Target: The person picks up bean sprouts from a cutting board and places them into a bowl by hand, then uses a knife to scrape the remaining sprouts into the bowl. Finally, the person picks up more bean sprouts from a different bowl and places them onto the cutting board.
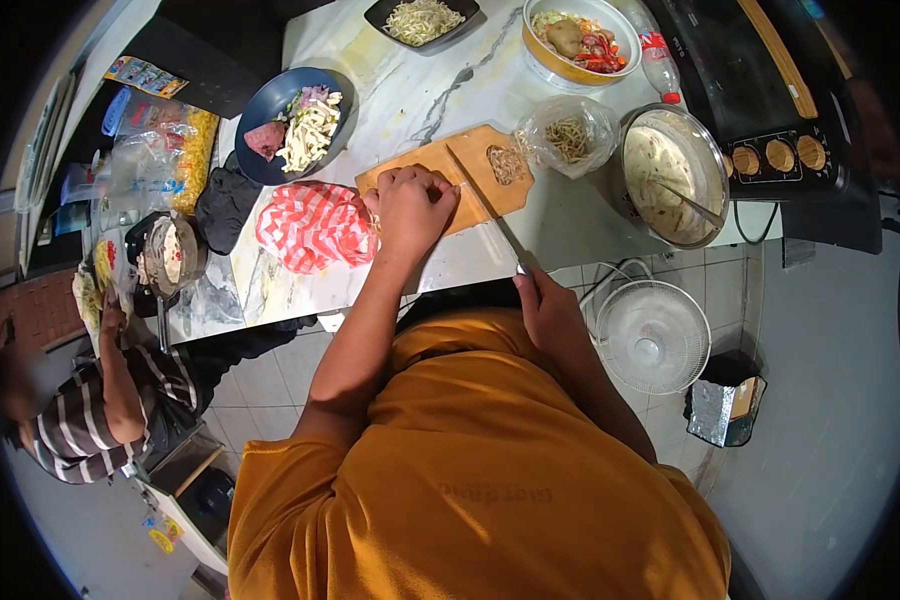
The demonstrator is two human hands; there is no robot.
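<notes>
My right hand [550, 308] is closed around the handle of a long kitchen knife [483, 205]. The blade slants across a wooden cutting board [390, 176], its tip toward the far edge. My left hand [412, 208] rests on the board left of the blade, fingers curled in; whatever they pinch is too small to make out. A small heap of finely chopped brownish food [507, 165] lies on the board's right side. Against my left wrist sits a red-and-white checked plastic bag [310, 228]. Right of the board is a clear plastic bag [588, 122] with thin greenish-brown pieces.
A dark blue bowl [253, 116] holds meat and pale strips. Behind are a black bowl [454, 38] of sprouts and a vegetable bowl [542, 74]. A batter pot [662, 160] with a spoon stands right, near a bottle [660, 68]. Another person [110, 405] works left.
</notes>
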